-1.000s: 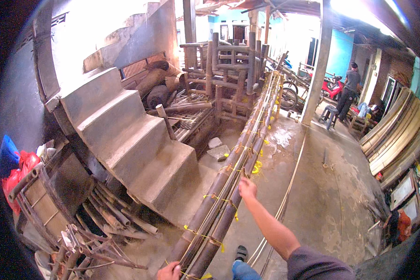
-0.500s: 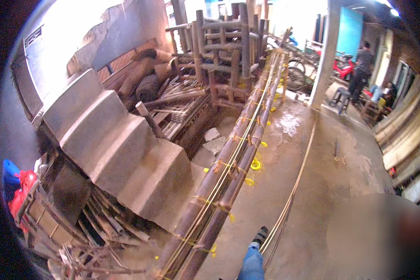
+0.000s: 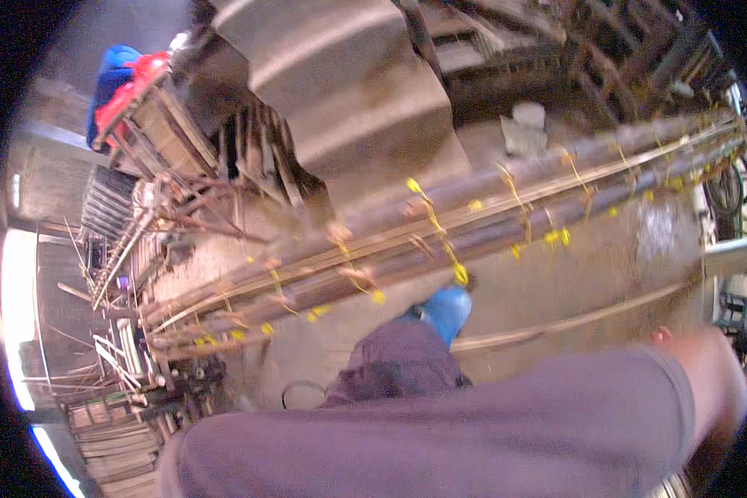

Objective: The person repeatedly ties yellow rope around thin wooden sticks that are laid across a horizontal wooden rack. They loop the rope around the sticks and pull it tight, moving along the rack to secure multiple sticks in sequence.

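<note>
Two long, dark bamboo-like poles (image 3: 490,236) run side by side across the view, rising to the right. Yellow ties (image 3: 438,228) wrap around them at intervals, and pale thin strips (image 3: 622,166) lie along the gap between them. My right arm (image 3: 718,373) shows bare below a grey-purple sleeve at the lower right. A bit of skin at its upper edge may be a fingertip, but blur hides the fingers. My left hand is out of view. My blue-clad lower leg (image 3: 446,315) stands close to the near pole's side.
Concrete steps (image 3: 340,83) stand beyond the poles. At the left are a wooden frame (image 3: 170,124) with red and blue bags on it, and stacked sticks and slats (image 3: 112,448). Long strips (image 3: 556,324) lie on the floor. A bicycle wheel (image 3: 726,187) is at the far right.
The view has swung left and down. The poles now lie across the picture instead of running away from me. My torso and right arm have come into view.
</note>
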